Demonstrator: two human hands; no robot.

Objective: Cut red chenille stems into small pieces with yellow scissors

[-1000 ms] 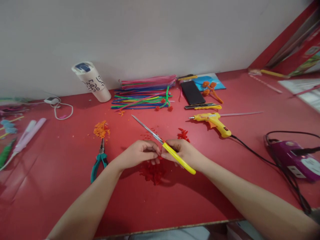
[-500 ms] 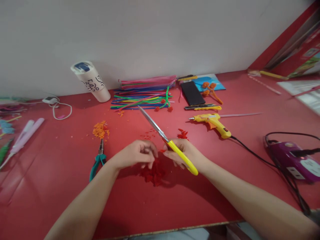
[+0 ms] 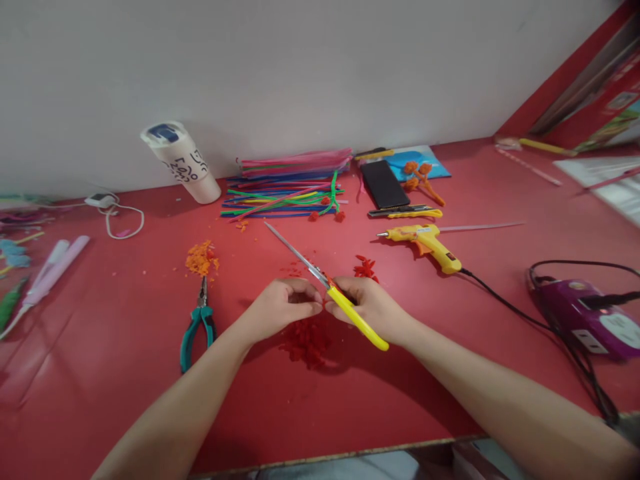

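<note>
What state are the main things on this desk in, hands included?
Scissors: held, blades look together
Right hand: gripping them
Left hand: fingers curled, grip unclear
Red pieces: loosely heaped
Pliers: lying flat, handles apart
Glue gun: on its side, stick inserted
Phone: lying flat, screen dark
Tumbler: upright, lid on
Power strip: black plug inserted

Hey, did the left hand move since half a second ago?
Yes. The left hand moved a little: its fingertips went rightward, closer to the yellow glue gun, which stayed where it was on the table.

Yellow-handled scissors (image 3: pixel 341 301) in right fingers (image 3: pixel 349 285), red pieces (image 3: pixel 306 347)
</note>
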